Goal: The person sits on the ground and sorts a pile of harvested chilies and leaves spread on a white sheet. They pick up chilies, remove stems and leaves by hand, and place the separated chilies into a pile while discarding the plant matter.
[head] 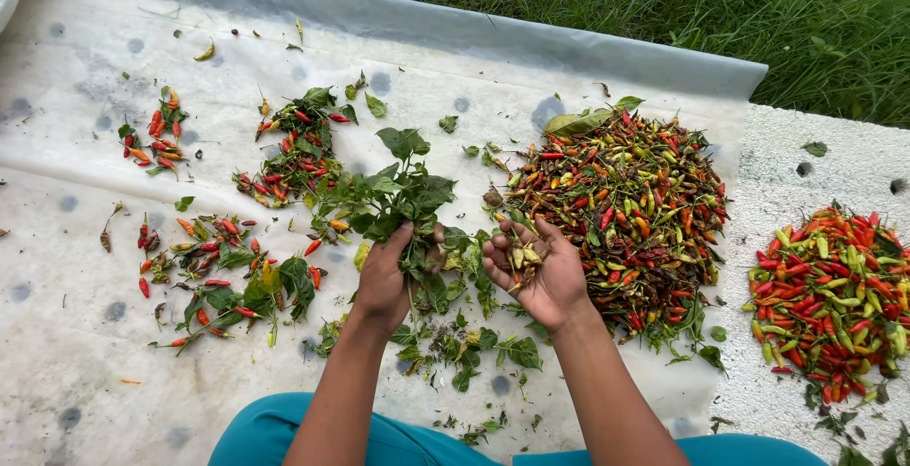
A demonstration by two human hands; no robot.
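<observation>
My left hand (pixel 386 283) grips a leafy green chili sprig (pixel 398 186) by its stems, holding it upright over the plastic sheet (pixel 85 267). Beside it my right hand (pixel 533 272) is cupped palm up, with a few small pale chilies (pixel 521 259) lying in it. Right behind that hand lies a big mixed pile of red, green and orange chilies (pixel 630 205). Loose leaves and stems (pixel 464 338) are scattered on the sheet below both hands.
Smaller heaps of chilies with leaves lie at the left (pixel 223 272), upper middle (pixel 294 153) and far left (pixel 156 139). A sorted pile of red and green chilies (pixel 834 300) sits on concrete at the right. Grass (pixel 664 1) borders the far edge. My teal-clad knees (pixel 275 433) are at the bottom.
</observation>
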